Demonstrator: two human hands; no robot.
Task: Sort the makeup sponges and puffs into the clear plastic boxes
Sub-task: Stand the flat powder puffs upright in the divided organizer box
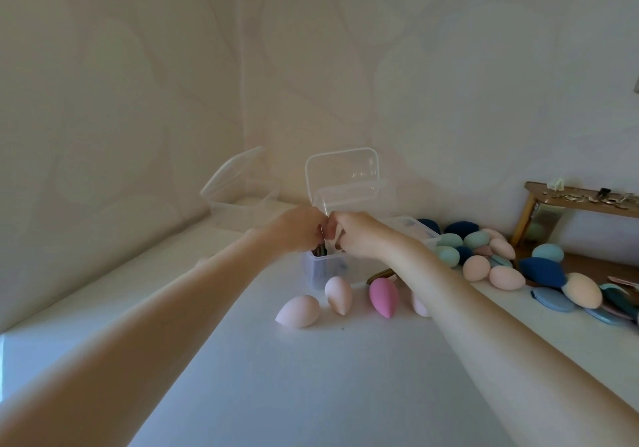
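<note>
My left hand (300, 230) and my right hand (359, 235) meet with fingers closed above a small clear box (325, 270) that holds dark items. Between the fingertips is a thin dark thing (322, 242) sticking up from that box; what it is I cannot make out. In front of the box lie a pale pink sponge (299, 310), a beige-pink sponge (339, 293) and a bright pink sponge (383, 296). Another pale sponge (420, 305) is half hidden by my right forearm. Behind stand a clear box with its lid up (349, 191) and another clear box (242, 204) at the back left.
A heap of teal, navy and peach sponges (480, 256) and flat blue puffs (549, 299) lies along the table's right side. A wooden shelf (581, 197) with small items stands at the far right. Walls close the table at the back and left.
</note>
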